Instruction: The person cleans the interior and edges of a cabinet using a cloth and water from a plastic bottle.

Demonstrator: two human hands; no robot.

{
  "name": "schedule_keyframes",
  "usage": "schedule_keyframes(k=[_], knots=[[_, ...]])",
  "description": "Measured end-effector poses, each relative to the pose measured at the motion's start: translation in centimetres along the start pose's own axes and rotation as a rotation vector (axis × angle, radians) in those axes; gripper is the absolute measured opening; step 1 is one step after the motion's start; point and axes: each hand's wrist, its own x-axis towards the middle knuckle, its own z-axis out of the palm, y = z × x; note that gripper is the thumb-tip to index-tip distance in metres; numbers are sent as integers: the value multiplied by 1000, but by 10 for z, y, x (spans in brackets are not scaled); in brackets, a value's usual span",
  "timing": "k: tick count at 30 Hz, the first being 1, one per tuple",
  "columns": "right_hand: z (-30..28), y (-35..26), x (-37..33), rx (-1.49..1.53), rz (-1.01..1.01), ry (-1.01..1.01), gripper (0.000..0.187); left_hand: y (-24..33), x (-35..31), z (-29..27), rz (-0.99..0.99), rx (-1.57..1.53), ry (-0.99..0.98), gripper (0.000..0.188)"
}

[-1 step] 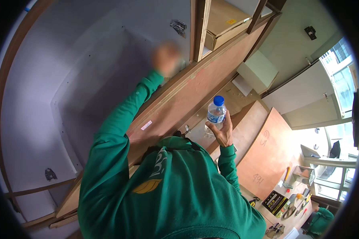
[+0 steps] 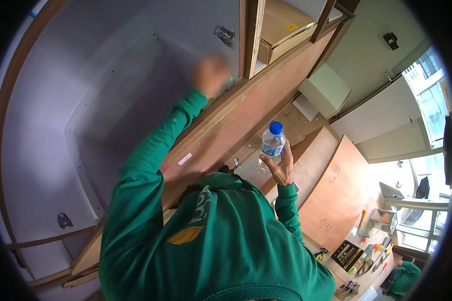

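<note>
Right hand (image 2: pixel 285 168) clasps a plastic water bottle (image 2: pixel 272 147) right of centre — lifted, blue cap (image 2: pixel 275 128) on; blurred left hand (image 2: pixel 210 75), upper centre, grip indiscernible.

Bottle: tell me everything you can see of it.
The bottle looks like clear plastic, narrowing at the neck to a blue cap, which is on. A blue-and-white label covers its middle. In the picture its cap end points up, leaning slightly right. The right hand grips its lower part, thumb across the front. How full it is and whether its base touches anything, I can't tell.
</note>
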Motion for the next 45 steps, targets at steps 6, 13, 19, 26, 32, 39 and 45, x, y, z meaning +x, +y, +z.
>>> schedule_keyframes(k=[6,13,19,26,32,39,45], knots=[[1,5,3,30,6,13,75,-12,-5,3,91,27,0,30],[-1,-4,0,34,7,37,76,20,-13,7,200,163,-98,31],[-9,-2,-9,33,10,84,79,30,-18,8,171,261,-49,33],[-15,11,-12,33,3,108,77,13,-3,-3,54,151,8,32],[-10,11,-3,10,-3,73,74,16,-2,1,5,64,23,33],[2,7,14,16,-40,34,75,-1,-6,4,81,18,9,33],[8,11,13,-2,-50,19,76,27,-15,5,96,141,-32,32]])
